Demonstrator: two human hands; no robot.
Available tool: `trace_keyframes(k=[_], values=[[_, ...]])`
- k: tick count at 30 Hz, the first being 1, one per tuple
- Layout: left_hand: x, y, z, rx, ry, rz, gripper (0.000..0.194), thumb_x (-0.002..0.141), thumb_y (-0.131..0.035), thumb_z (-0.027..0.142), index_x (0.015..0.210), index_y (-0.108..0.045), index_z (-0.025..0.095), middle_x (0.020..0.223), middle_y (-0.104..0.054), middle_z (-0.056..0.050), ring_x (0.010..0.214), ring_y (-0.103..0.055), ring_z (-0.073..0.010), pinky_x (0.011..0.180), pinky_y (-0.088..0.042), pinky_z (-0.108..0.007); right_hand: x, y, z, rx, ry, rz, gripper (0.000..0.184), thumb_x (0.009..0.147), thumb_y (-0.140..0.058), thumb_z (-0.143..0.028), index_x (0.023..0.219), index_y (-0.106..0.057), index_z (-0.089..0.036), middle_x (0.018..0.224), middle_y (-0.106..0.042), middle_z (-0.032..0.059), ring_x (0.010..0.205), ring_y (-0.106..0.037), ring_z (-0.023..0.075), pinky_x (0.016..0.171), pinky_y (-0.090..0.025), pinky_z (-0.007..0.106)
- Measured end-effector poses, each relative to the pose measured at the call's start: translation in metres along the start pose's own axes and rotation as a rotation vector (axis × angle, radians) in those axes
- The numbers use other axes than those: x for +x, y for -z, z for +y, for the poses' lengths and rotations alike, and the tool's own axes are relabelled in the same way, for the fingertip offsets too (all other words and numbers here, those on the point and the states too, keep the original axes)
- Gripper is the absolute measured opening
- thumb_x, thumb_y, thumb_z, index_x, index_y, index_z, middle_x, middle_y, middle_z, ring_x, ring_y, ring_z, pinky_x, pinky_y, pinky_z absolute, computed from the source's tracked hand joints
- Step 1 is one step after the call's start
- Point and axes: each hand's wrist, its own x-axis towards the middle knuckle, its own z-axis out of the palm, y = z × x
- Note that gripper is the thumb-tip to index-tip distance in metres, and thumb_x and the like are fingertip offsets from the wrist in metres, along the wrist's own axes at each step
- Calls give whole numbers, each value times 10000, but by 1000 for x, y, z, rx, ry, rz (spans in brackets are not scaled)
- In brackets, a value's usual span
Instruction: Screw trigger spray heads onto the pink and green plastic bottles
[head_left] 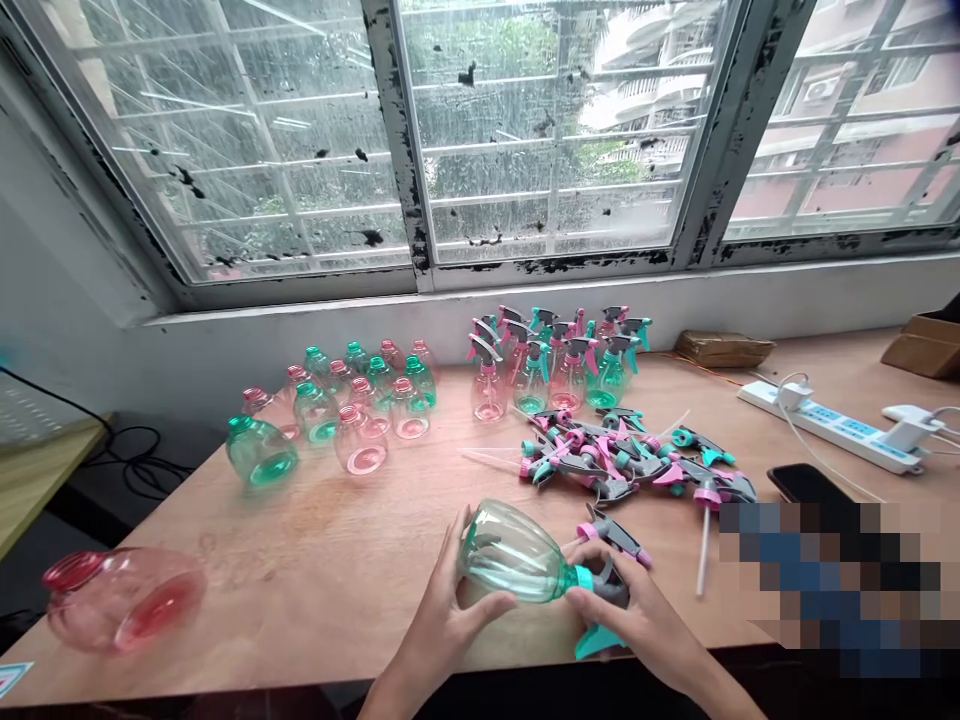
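A clear green spray bottle (514,555) lies sideways between my hands above the table's near edge. My left hand (454,610) is wrapped round its base end. At the neck, my right hand (630,610) grips the grey and teal spray head (600,638), its fingers closed by the teal collar. Whether the collar is fully screwed on, I cannot tell. Just beyond my right hand lies a loose pink and grey spray head (619,535). Behind it is a pile of pink, teal and grey spray heads (600,455), some with tubes showing.
Open pink and green bottles (362,440) stand at the back left; a large pink bottle (124,600) is tipped at the near left. Several bottles with spray heads (562,375) stand by the wall. Rightward are a power strip (832,425), a phone (814,490) and a brown packet (724,349).
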Motion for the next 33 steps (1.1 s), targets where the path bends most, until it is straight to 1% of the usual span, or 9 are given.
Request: trace_keyframes(k=[5,11,13,16,18,22,25,29,33], values=[[0,1,5,88,-34,-7,1008,715,-879,330,1542,-301,323,1600,-352,-88,1502,-265,-349,1253,-202,-494,3,8,4,-47,-27,34,240,848,-732,-442,982,-700,-246,1024,-723,64,993,-675,303,819,-561,355],[-1,-3,4,132,-83,-21,989,786,-817,279,1566,-211,320,1621,-314,-83,1506,-259,-330,1260,-177,-486,1,-1,12,251,-75,-26,306,857,-725,-474,1034,-624,-246,702,-673,-15,671,-695,225,661,-578,330],[-3,-3,4,136,-76,-15,1029,786,-817,289,1576,-160,324,1649,-250,-82,1518,-229,-327,1260,-168,-487,1,-4,12,255,-106,-34,343,842,-731,-502,1037,-622,-243,672,-666,-17,612,-688,222,582,-576,318],[-6,-3,6,108,-35,-8,1166,742,-857,331,1591,-58,297,1679,-146,-103,1533,-172,-331,1262,-157,-487,1,-5,10,193,-124,-50,349,831,-729,-524,1017,-640,-243,667,-650,-17,580,-663,218,527,-563,311],[-7,-2,7,58,-20,-5,1162,760,-839,384,1594,-38,274,1682,-136,-113,1540,-147,-327,1265,-142,-487,2,-3,10,150,-57,-43,299,844,-726,-496,993,-658,-245,748,-671,3,678,-669,227,620,-564,319],[-5,2,7,-15,-15,-30,922,859,-731,453,1581,-194,255,1662,-229,-108,1530,-181,-344,1257,-160,-505,3,-1,15,79,-1,-27,273,842,-740,-460,991,-682,-238,920,-684,37,809,-655,239,663,-519,300],[-3,3,3,-21,-56,-85,902,824,-781,415,1557,-283,246,1614,-341,-109,1490,-284,-362,1242,-230,-481,4,-2,19,201,-55,-15,299,837,-749,-463,994,-650,-229,767,-667,0,700,-640,208,622,-501,292],[-2,3,-4,1,-93,-88,998,762,-854,304,1557,-252,308,1593,-368,-80,1477,-316,-341,1250,-217,-459,4,-4,21,422,-128,-30,355,820,-774,-468,993,-601,-211,625,-643,-39,577,-597,159,543,-460,253],[-3,1,-4,12,-86,-85,967,809,-805,263,1562,-206,359,1640,-279,-42,1509,-253,-316,1264,-164,-462,6,-2,22,453,-138,-28,375,817,-786,-454,1011,-590,-199,631,-674,-28,588,-603,154,547,-462,249]])
